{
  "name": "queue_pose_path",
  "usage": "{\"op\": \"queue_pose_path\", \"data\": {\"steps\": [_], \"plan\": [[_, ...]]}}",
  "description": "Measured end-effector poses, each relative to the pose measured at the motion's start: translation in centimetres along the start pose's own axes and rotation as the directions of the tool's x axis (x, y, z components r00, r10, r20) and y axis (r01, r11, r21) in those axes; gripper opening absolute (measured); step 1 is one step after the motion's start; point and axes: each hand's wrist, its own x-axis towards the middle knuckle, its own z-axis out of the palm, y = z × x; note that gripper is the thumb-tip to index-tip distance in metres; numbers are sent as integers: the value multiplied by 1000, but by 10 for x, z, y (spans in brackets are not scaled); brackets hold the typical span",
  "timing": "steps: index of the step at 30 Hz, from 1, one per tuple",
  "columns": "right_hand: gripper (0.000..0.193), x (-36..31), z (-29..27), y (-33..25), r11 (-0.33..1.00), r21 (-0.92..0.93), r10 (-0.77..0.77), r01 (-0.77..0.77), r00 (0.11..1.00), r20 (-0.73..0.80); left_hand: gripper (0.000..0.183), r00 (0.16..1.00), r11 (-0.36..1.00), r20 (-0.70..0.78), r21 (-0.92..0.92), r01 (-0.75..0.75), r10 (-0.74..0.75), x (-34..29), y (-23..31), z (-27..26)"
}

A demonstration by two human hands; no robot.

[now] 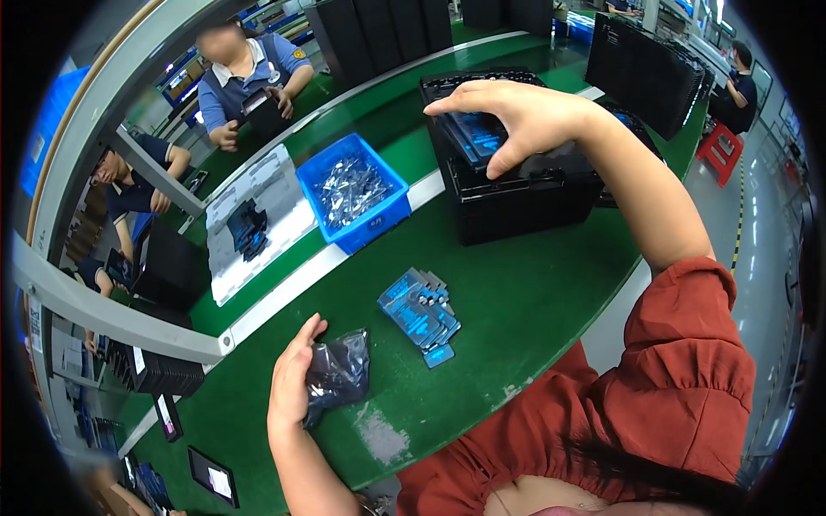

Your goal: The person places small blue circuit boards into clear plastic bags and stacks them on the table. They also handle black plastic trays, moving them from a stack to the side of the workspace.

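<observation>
While cupping the left hand point(292, 383) along the left side of a crumpled black bag point(344, 365), touching it by the near edge of the worktop point(516, 288) (no telling whether truly gripping it), also reaching out with the right hand point(533, 120). Spreading thumb and fingers wide apart there, unclenched, over blue-printed pieces point(473, 142) atop a black box point(516, 211) toward the worktop's right edge; no telling whether touching them. Facing a fanned pile point(417, 310) of similar pieces, lying loose just right of the bag, inward from the near edge. Looking across to a blue bin point(366, 236) at the far edge, holding small silvery parts point(353, 191), and to a pale pad point(280, 189) just left of it, bearing dark pieces point(249, 230). Working opposite a person point(254, 82) in blue, sitting beyond the far edge.
</observation>
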Motion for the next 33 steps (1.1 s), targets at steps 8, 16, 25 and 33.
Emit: {"op": "queue_pose_path", "data": {"steps": [8, 16, 25, 33], "plan": [[93, -24, -18, 46, 997, 78, -7, 5, 1000, 20, 73, 978, 854, 205, 504, -133, 31, 1, 8, -4], [98, -64, -31, 71, 990, 86, 95, -116, 971, 220, 36, 995, 775, 104, 629, -61, -7, 2, 18, 16], [92, -17, -24, 158, 970, 44, 234, -238, 968, 85, 17, 989, 782, -16, 614, -107, 148, 10, 16, 25], [87, 28, -17, 173, 965, 126, 212, -229, 967, 139, 20, 985, 860, -165, 508, 42, 50, 11, 6, 21]]}}
